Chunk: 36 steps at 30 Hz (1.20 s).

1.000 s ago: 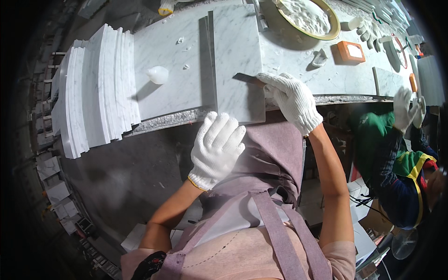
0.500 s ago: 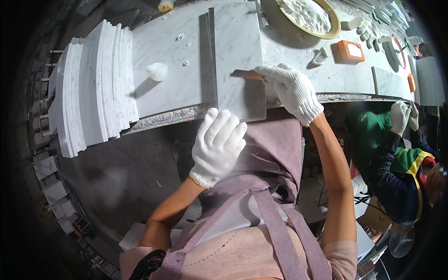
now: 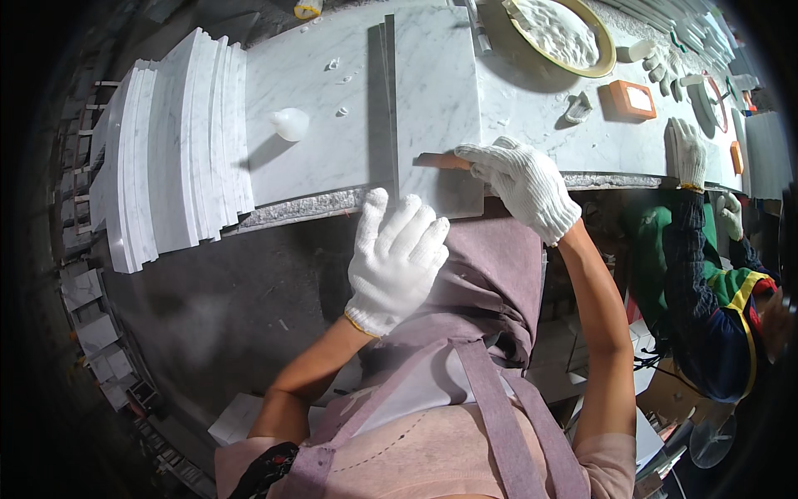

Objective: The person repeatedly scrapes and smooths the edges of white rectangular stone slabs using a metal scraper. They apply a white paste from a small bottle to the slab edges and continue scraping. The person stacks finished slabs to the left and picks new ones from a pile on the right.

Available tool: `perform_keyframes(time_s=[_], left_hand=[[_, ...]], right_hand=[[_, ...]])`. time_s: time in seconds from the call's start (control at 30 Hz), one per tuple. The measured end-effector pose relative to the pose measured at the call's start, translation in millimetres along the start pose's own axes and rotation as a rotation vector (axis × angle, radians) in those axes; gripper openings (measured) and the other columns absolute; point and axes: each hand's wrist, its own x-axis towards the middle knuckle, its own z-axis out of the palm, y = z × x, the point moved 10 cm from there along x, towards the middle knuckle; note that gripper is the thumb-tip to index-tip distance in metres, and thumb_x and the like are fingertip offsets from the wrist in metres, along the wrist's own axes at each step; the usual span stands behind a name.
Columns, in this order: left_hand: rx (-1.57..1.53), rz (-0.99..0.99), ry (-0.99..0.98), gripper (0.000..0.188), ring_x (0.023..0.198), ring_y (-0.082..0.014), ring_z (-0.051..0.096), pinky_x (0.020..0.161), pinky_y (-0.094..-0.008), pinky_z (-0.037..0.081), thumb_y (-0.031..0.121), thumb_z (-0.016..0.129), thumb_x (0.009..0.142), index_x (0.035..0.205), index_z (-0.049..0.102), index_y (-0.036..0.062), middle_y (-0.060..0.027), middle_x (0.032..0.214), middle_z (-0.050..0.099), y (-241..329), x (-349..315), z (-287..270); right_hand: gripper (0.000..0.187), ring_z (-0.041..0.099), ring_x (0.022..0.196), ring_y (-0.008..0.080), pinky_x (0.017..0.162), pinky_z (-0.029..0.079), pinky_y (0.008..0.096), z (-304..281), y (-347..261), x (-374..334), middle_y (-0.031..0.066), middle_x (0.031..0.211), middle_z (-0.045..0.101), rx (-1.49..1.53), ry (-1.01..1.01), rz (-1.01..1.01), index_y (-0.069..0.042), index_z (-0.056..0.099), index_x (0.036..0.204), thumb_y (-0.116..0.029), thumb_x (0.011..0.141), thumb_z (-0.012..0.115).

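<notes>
A long grey-veined white marble slab (image 3: 436, 75) lies across the bench, its near end at the front edge. My right hand (image 3: 532, 185), in a white knit glove, pinches a short, narrow reddish-brown strip (image 3: 450, 161) over the slab near its right edge. The strip's far end looks darker, and its exact kind is unclear. My left hand (image 3: 397, 258), gloved too, is open with fingers apart beside the slab's near left corner. Whether its fingertips touch the slab, I cannot tell. Left of the slab, a translucent white squeeze bottle (image 3: 291, 125) rests on the bench.
Stacked marble slabs (image 3: 179, 150) stand at the left. The marble-topped bench (image 3: 324, 166) holds white scraps (image 3: 342, 111), a round basin of white material (image 3: 605, 58), a crumpled piece (image 3: 578, 108) and an orange block (image 3: 632, 100). At the right works another person in a green apron (image 3: 652, 241).
The view has shifted slightly. My right hand and the strip have moved nearer to me along the slab. My left fingers have spread. The other person's gloved hand has reached onto the bench.
</notes>
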Motion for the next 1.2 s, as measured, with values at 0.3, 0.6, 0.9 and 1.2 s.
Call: perform_keyframes(time_s=[0.3, 0.6, 0.9, 1.2], left_hand=[[-0.024, 0.043, -0.029, 0.030, 0.112, -0.0286, 0.067, 0.102, -0.0547, 0.051, 0.014, 0.076, 0.073, 0.101, 0.075, 0.0027, -0.0104, 0.104, 0.069, 3, 14, -4], [-0.113, 0.080, 0.004, 0.029, 0.106, -0.0318, 0.067, 0.092, -0.0480, 0.054, 0.013, 0.075, 0.069, 0.096, 0.073, 0.0009, -0.0126, 0.099, 0.068, 3, 21, -8], [-0.094, 0.066, -0.028, 0.030, 0.114, -0.0313, 0.068, 0.101, -0.0492, 0.053, 0.014, 0.075, 0.074, 0.102, 0.075, 0.0021, -0.0122, 0.107, 0.071, 1, 11, -3], [-0.103, 0.089, -0.050, 0.030, 0.117, -0.0309, 0.067, 0.102, -0.0495, 0.053, 0.014, 0.075, 0.075, 0.103, 0.075, 0.0029, -0.0115, 0.110, 0.071, 1, 8, 1]], right_hand=[[0.039, 0.076, 0.090, 0.0261, 0.078, 0.063, 0.0352, 6, 7, 0, 0.0171, 0.105, 0.075, 0.071, -0.101, 0.041, -0.010, 0.072, 0.134, -0.001, 0.097, 0.065], [0.035, 0.071, 0.084, 0.0282, 0.077, 0.058, 0.0369, -9, -2, 0, 0.0153, 0.093, 0.072, -0.128, 0.044, 0.073, -0.012, 0.073, 0.132, -0.007, 0.100, 0.062], [0.039, 0.072, 0.086, 0.0308, 0.078, 0.059, 0.0393, -1, 7, -4, 0.0144, 0.101, 0.071, -0.165, -0.026, 0.113, -0.016, 0.070, 0.137, -0.009, 0.100, 0.059], [0.041, 0.073, 0.100, 0.0313, 0.086, 0.060, 0.0393, -10, 15, 9, 0.0152, 0.114, 0.072, -0.063, 0.030, 0.160, -0.010, 0.063, 0.143, -0.014, 0.103, 0.057]])
